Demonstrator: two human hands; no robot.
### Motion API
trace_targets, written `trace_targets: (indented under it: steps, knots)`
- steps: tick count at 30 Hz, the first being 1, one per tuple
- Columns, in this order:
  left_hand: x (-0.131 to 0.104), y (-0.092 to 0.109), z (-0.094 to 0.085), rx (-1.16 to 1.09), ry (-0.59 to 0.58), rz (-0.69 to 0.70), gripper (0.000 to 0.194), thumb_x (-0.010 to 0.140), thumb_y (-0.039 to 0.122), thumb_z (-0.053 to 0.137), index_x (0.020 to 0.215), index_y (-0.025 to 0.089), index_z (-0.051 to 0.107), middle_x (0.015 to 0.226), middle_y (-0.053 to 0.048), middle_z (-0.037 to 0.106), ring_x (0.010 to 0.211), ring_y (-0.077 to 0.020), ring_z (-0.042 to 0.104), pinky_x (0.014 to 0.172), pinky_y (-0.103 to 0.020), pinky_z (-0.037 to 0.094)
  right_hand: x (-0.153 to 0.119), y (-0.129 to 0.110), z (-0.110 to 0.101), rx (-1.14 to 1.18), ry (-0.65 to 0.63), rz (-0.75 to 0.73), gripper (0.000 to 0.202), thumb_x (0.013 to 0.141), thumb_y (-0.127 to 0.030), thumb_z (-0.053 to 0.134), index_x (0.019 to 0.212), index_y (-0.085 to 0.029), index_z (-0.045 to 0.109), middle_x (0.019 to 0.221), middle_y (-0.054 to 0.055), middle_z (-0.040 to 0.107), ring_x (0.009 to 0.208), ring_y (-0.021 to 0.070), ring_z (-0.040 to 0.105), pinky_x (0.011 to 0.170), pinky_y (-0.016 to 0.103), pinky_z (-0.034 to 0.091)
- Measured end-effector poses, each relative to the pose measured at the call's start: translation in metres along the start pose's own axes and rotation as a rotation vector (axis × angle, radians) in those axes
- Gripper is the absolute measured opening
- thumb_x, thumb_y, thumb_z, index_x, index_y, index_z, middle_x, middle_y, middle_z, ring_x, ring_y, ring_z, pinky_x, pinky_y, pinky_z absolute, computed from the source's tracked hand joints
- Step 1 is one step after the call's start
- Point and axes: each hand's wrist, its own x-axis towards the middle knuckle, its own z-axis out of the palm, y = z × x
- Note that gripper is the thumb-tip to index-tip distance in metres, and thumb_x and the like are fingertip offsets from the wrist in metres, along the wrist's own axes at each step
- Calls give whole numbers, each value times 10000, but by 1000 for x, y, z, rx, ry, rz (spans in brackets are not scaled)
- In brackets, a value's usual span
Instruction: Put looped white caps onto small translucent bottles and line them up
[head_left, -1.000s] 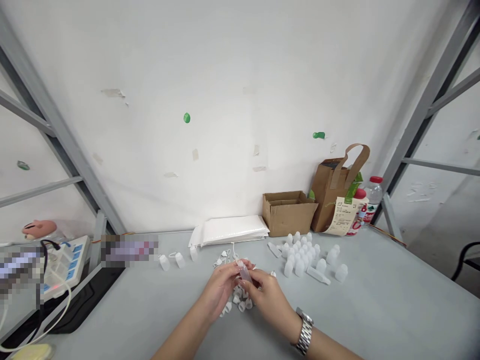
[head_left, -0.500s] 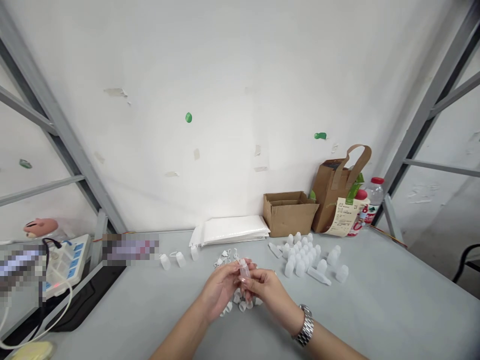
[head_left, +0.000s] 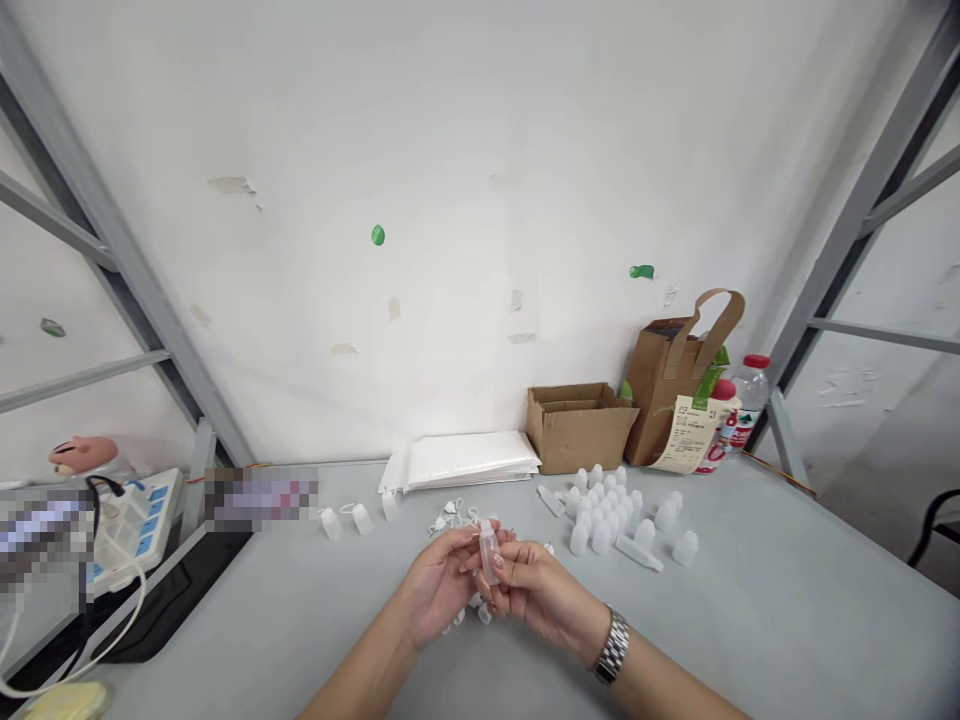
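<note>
A small translucent bottle stands nearly upright between my two hands at the lower middle. My right hand pinches its body between thumb and fingers. My left hand curls around its other side, fingertips at the upper part. Small white caps lie on the grey table partly hidden beneath my hands. Behind them are white looped pieces. Off to the right stands a group of several translucent bottles. Three bottles with loops are spaced out at the left.
White padded envelopes lie against the wall beside an open cardboard box. A brown paper bag and a red-capped bottle stand at the back right. At the left are a power strip with cables and a black tray.
The bottle has come a little lower and more of its body shows. My right hand has shifted slightly down and its wrist has turned.
</note>
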Motion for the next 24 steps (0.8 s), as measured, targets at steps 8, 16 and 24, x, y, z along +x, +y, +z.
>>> trace_targets:
  steps: [8, 16, 24]
  knots:
    - [0, 1, 2, 90, 68, 271, 183, 724, 243, 598, 841, 135, 689, 1171, -105, 591, 1205, -276, 394, 982, -372, 324, 3, -8, -12, -130, 244, -120, 271, 654, -374, 708, 752, -125, 663, 680, 5, 586, 577, 77, 492, 600, 215, 390]
    - [0, -1, 4, 199, 145, 281, 297, 685, 272, 667, 959, 157, 663, 1127, -113, 623, 1086, -268, 513, 911, -352, 366, 2, -9, -3, -381, 398, -222, 345, 632, -456, 688, 800, -156, 655, 672, 1, 601, 621, 123, 534, 604, 249, 428]
    - [-4, 7, 1, 202, 151, 190, 378, 711, 304, 642, 1064, 169, 622, 1169, -137, 595, 1070, -289, 524, 814, -351, 419, 1, -9, 1, -399, 205, -103, 318, 652, -441, 669, 810, -165, 671, 684, -1, 621, 621, 129, 550, 620, 274, 429]
